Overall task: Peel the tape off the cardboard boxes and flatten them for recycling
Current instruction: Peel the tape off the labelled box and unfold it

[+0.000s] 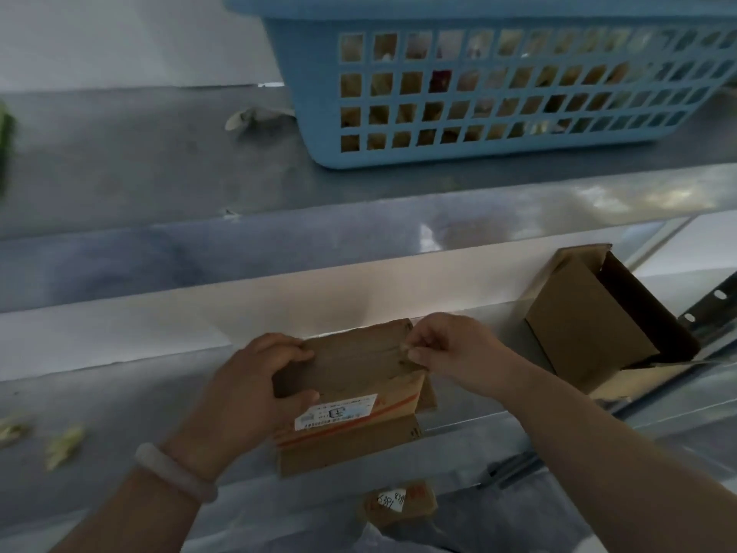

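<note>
A small brown cardboard box (pixel 359 377) with a white label and a red stripe rests on the lower metal shelf in front of me. My left hand (pixel 247 389) grips its left side, thumb on top. At the box's top right corner my right hand (pixel 450 353) pinches something small, likely a tape end; the tape itself is too blurred to tell. A second cardboard box (pixel 590 321) lies open on its side at the right of the same shelf. Another small box (pixel 401 502) with handwritten labels sits lower down, near me.
A blue plastic basket (pixel 498 93) with several items inside stands on the upper shelf (pixel 159 161). A crumpled pale scrap (pixel 247 117) lies left of it. Small yellowish scraps (pixel 64 445) lie at the left of the lower shelf (pixel 119 413). A slotted metal upright (pixel 714 301) runs at the right.
</note>
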Tool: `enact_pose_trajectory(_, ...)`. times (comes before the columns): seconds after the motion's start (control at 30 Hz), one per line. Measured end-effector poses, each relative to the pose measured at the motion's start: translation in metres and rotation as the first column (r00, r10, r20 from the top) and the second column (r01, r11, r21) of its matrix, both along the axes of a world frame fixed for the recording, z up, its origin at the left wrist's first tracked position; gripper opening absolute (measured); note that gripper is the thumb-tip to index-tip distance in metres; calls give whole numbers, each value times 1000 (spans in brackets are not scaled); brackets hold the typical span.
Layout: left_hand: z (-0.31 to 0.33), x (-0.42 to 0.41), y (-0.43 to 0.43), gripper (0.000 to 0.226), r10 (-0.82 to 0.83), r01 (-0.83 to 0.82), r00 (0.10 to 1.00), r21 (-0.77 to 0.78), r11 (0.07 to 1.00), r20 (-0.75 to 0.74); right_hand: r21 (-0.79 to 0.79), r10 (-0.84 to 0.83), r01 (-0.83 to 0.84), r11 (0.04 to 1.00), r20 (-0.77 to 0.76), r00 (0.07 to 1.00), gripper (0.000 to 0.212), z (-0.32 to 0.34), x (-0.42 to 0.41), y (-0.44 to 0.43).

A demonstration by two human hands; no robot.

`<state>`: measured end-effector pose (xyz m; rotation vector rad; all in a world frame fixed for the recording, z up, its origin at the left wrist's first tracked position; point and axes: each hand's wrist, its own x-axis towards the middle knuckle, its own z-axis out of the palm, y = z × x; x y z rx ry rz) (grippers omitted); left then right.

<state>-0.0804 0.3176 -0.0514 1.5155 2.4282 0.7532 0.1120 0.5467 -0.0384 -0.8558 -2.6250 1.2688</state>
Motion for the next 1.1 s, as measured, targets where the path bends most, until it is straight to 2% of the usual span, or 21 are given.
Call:
enact_pose_trajectory(0.07,1,3,1,53,31,-31,999,3,1000,9,-230,-112,89,969,-90,990,8,-7,5,2)
enact_pose_trajectory(0.13,4,9,3,55,58,-58,998,11,998,14,-501,-255,135,855,-179,950,15,-15,9,1)
enact_pose_trajectory(0.17,5,13,5,57,70,-70,997,14,997,14,-580,-318,149,801,-202,926,17,-18,10,1)
enact_pose_trajectory(0.27,7,21,9,58,103,-103,995,11,995,20,-730,-453,167,663,-213,866,18,-27,7,1)
enact_pose_trajectory(0.37,7,24,10,52,129,-129,991,0,992,27,-868,-540,108,485,-200,817,21,-33,4,0)
enact_pose_trajectory(0.43,7,25,9,50,141,-140,990,-10,990,32,-904,-593,79,421,-208,778,22,-37,4,-2)
enact_pose_trajectory(0.47,7,27,10,49,147,-147,989,-17,989,33,-901,-610,77,426,-223,761,23,-38,3,-2)
enact_pose_trajectory(0.5,8,28,10,49,155,-155,987,-20,988,34,-875,-608,91,475,-252,753,22,-38,3,-2)
enact_pose_trajectory(0.53,8,28,10,49,164,-163,986,-20,986,35,-811,-579,122,573,-295,760,21,-38,1,-1)
enact_pose_trajectory(0.6,9,30,11,49,176,-175,984,-25,984,37,-571,-449,168,804,-395,802,17,-32,0,1)
enact_pose_trajectory(0.63,10,30,12,49,178,-177,983,-31,984,35,-452,-372,158,878,-437,819,17,-28,-1,0)
enact_pose_trajectory(0.7,11,31,13,49,182,-181,983,-40,983,27,-299,-248,109,948,-478,842,17,-19,-4,-1)
enact_pose_trajectory(0.77,13,31,13,49,188,-187,982,-40,981,23,-244,-188,81,966,-452,872,15,-12,-7,0)
enact_pose_trajectory(0.8,13,31,13,48,188,-187,982,-40,981,23,-287,-198,75,955,-430,881,13,-8,-9,1)
enact_pose_trajectory(0.93,15,33,15,47,183,-183,983,-38,982,5,-662,-368,43,748,-359,858,16,-3,-14,9)
enact_pose_trajectory(1.03,16,35,17,47,184,-185,983,-43,982,-15,-711,-406,73,700,-312,859,12,-4,-14,15)
enact_pose_trajectory(1.1,16,35,17,47,187,-188,982,-51,981,-19,-679,-367,65,731,-311,877,10,-3,-14,21)
